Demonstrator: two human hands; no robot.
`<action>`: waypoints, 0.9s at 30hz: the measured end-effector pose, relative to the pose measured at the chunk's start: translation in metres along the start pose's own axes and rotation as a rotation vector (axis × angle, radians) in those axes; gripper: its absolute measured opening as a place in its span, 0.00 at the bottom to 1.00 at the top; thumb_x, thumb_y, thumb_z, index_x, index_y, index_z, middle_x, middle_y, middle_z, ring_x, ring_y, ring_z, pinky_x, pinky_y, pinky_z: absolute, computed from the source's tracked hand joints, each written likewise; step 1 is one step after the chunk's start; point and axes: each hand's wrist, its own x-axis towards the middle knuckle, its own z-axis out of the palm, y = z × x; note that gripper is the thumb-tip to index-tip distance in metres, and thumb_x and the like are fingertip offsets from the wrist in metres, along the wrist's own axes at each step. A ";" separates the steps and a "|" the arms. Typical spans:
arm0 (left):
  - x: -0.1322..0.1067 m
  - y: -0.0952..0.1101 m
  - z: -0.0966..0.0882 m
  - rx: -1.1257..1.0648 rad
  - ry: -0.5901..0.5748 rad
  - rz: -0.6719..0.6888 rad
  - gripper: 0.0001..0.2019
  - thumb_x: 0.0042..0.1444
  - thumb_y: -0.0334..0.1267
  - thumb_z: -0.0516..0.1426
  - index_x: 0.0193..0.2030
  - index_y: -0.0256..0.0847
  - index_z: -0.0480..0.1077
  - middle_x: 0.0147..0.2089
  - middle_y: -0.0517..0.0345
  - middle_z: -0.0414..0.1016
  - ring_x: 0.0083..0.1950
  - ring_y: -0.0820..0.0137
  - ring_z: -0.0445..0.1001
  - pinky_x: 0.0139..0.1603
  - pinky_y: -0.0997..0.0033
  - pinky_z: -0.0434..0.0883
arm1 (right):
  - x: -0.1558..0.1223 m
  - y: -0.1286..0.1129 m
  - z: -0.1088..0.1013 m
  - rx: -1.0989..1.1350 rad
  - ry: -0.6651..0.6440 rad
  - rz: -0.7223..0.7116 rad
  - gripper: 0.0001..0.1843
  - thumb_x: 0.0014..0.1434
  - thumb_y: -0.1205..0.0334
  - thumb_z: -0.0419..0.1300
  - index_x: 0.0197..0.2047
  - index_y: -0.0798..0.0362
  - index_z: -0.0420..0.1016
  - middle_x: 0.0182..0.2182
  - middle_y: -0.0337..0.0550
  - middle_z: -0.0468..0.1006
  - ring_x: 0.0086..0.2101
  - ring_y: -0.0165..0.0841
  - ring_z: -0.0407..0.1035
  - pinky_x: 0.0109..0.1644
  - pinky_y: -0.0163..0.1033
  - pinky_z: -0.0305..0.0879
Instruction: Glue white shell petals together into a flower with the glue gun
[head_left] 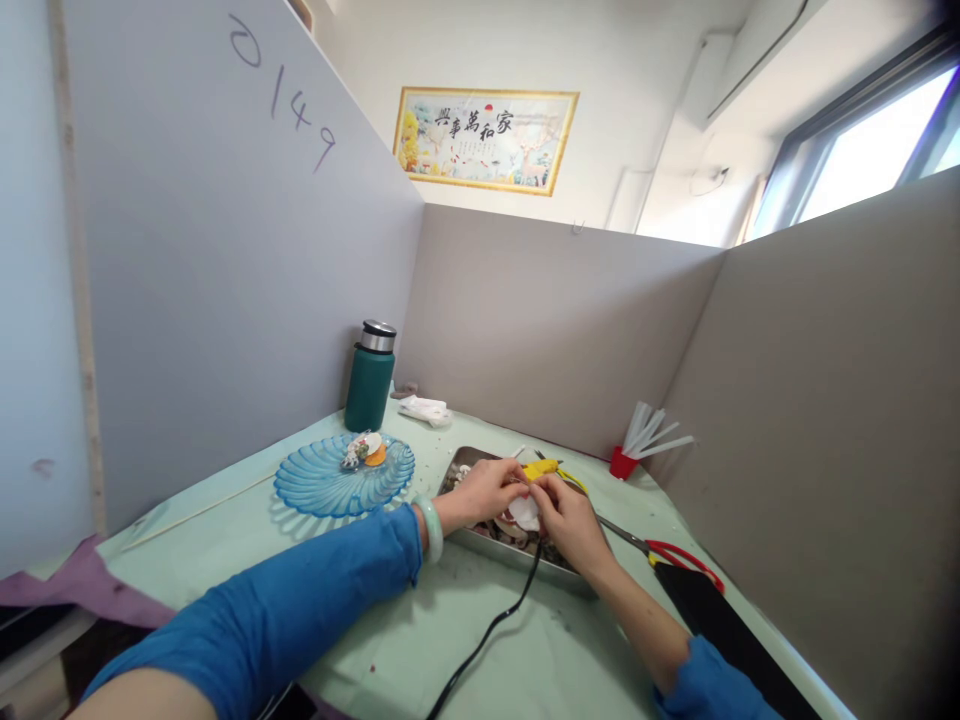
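White shell-like piece [525,513], one only, is seen from the head camera pinched between two hands above the single metal tray [577,579], which lies on the pale green table [570,650]. The left hand [487,490], with one pale bangle [430,527] on its wrist, grips the white shell-like piece from the left with bent fingers, and the right hand [571,520] clamps it from the right. One yellow tool [541,468] lies in the tray just behind the hands, and one black cord [487,635] runs from the tray toward the person. Left of the tray stands one blue glass plate [315,492] carrying a few small bits, with one green flask [369,385] behind it. To the right are one red cup [622,463] of white sticks, too bunched to count, and one pair of red-handled scissors [675,555].
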 end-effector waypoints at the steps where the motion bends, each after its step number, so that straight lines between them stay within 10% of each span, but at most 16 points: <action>1: 0.000 0.000 0.000 0.001 0.002 0.004 0.12 0.52 0.43 0.51 0.36 0.38 0.70 0.30 0.58 0.73 0.31 0.72 0.69 0.28 0.78 0.60 | 0.000 0.000 0.000 0.005 -0.001 0.004 0.16 0.59 0.52 0.46 0.31 0.52 0.67 0.22 0.39 0.72 0.23 0.31 0.65 0.26 0.32 0.55; 27: -0.003 0.005 -0.003 -0.089 -0.039 -0.009 0.11 0.52 0.40 0.51 0.39 0.38 0.68 0.22 0.63 0.69 0.24 0.75 0.67 0.24 0.80 0.59 | 0.000 -0.002 -0.001 0.089 -0.039 0.063 0.16 0.58 0.52 0.46 0.31 0.53 0.67 0.14 0.34 0.66 0.17 0.28 0.62 0.23 0.31 0.54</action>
